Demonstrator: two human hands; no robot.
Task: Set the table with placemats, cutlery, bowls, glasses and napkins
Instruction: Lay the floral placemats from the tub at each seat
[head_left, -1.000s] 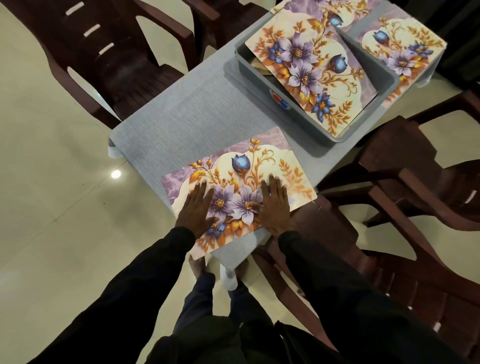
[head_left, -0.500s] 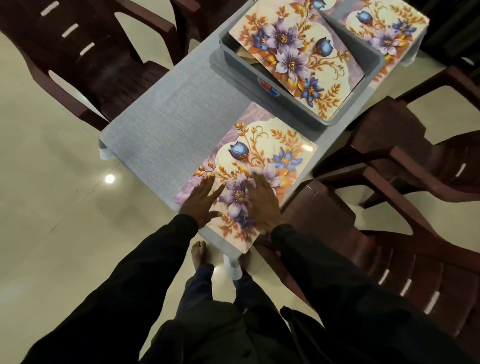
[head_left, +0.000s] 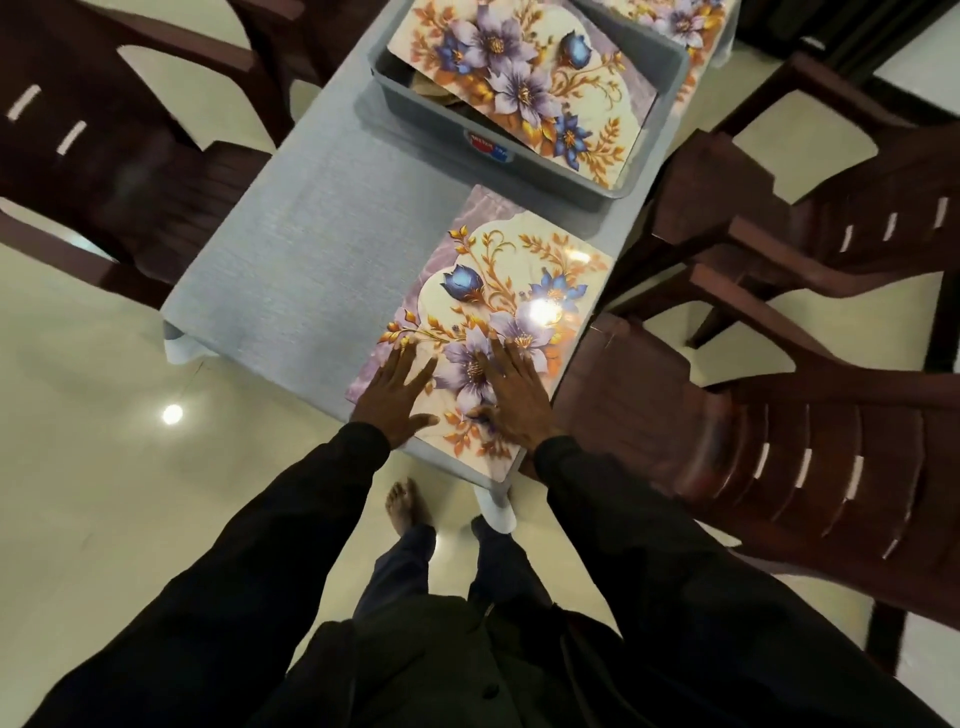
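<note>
A floral placemat (head_left: 498, 291) with purple and blue flowers lies at the near right corner of the grey table (head_left: 311, 234). My left hand (head_left: 397, 397) presses flat on its near left edge with fingers spread. My right hand (head_left: 514, 400) presses flat on its near middle. A grey tub (head_left: 670, 67) stands further back, and a second floral placemat (head_left: 524, 88) lies across its top. A third placemat (head_left: 685, 21) shows at the far end of the table, behind the tub.
Dark brown plastic chairs surround the table: one at the left (head_left: 104, 145), two at the right (head_left: 779, 270) (head_left: 779, 467). The near right chair's seat sits close to the table corner. My bare foot (head_left: 408, 506) stands on the cream floor beside the table leg (head_left: 496, 506).
The placemat has turned under my two flat hands from lying crosswise to lying lengthwise along the table's right side. My view has shifted closer to the table's end.
</note>
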